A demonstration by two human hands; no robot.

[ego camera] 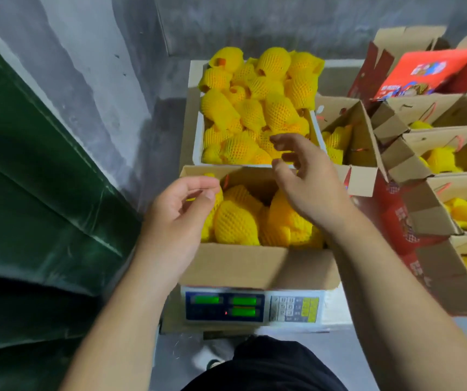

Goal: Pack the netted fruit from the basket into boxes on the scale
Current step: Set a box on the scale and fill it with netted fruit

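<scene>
A white basket (197,142) at the back is heaped with fruit in yellow foam nets (257,94). In front of it an open cardboard box (243,265) stands on a digital scale (252,309) and holds several netted fruit (235,224). My left hand (176,221) hovers over the box's left side with fingers loosely curled and holds nothing. My right hand (305,176) is stretched above the box's far edge toward the basket, fingers relaxed and empty.
Several open cardboard boxes (435,193) with netted fruit stand in a row on the right, red printed flaps (429,71) behind them. A dark green sheet (29,179) covers the left side. A grey wall rises behind the basket. My shoe (212,359) shows below the scale.
</scene>
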